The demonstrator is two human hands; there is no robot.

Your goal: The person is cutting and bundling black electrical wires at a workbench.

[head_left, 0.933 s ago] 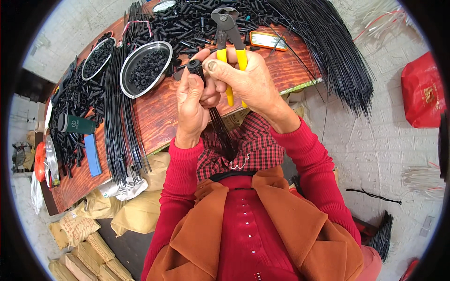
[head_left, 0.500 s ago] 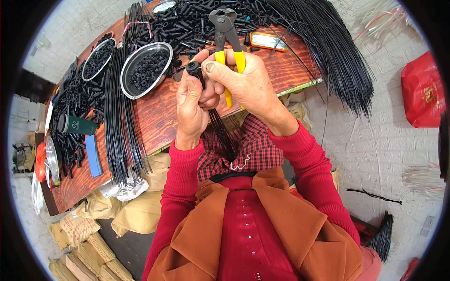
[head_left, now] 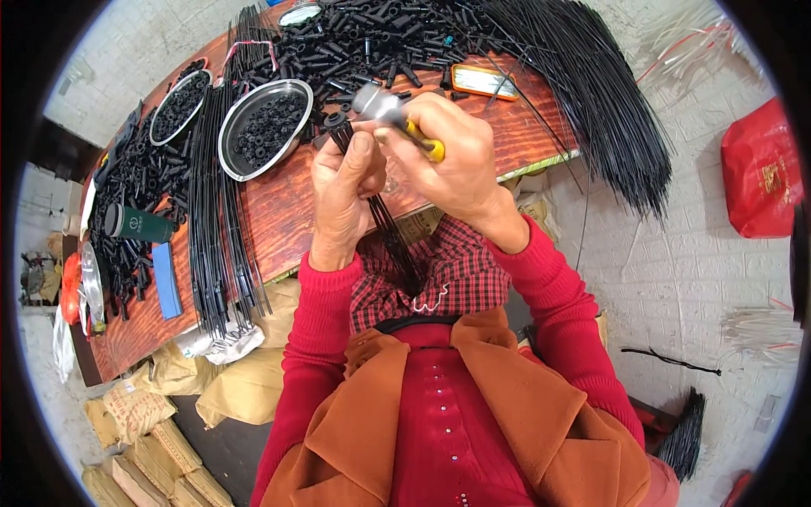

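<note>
The left hand (head_left: pixel 342 190) is clenched around a bundle of thin black rods (head_left: pixel 390 237), thumb pressed near its top; the rods run down from the fist toward the person's lap, and a small black cap (head_left: pixel 336 122) sits at their upper end just above the fingers. The right hand (head_left: pixel 456 160), touching the left, grips yellow-handled pliers (head_left: pixel 397 118) whose blurred grey metal head lies just beside the cap. Beyond both hands, on the reddish wooden desk (head_left: pixel 287 211), stands a round shiny metal bowl (head_left: pixel 263 128) of small black rings, left of the left hand.
</note>
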